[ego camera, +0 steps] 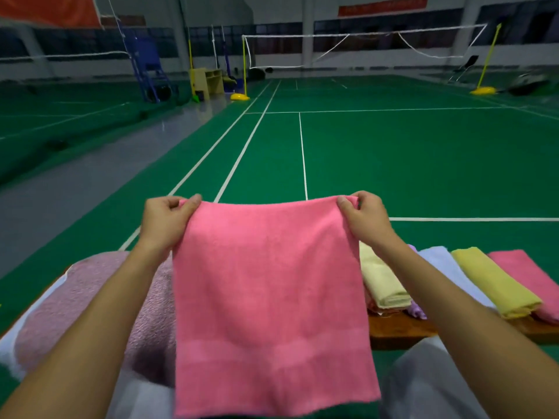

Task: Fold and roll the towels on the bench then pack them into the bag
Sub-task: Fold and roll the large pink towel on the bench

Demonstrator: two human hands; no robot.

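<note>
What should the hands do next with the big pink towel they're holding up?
Probably bring the two top corners together to fold it in half. The left hand and right hand each pinch a top corner of the pink towel, which hangs open, flat and unfolded, while the towels already lying on the bench are folded narrow.

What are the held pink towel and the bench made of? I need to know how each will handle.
Pink towel: soft matte terry cloth by its fuzzy nap, with a flatter woven band near the bottom; fibre unclear. Bench: probably wood, brown and smooth, with a slight sheen; only a small part shows.
</note>
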